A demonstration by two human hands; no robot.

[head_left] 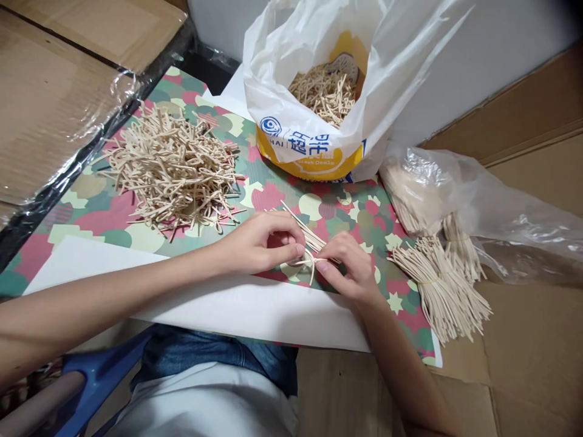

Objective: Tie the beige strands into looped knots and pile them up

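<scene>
Between my two hands is a thin, pale, knotted stick (311, 261), looped in the middle with ends poking out. My left hand (268, 243) pinches one end between thumb and fingertips. The other side is pinched by my right hand (348, 267), close to the knot. Just beyond the fingers, several straight thin sticks (300, 223) lie on the patterned sheet, partly hidden by my hands. A big heap of knotted sticks (173, 170) lies to the left of my left hand.
A white and yellow plastic bag (314, 145) holding more knotted sticks stands at the back. Bundles of straight sticks (437, 285) lie at the right edge, some inside a clear plastic bag (483, 200). Wrapped cardboard boxes (68, 91) are at the left.
</scene>
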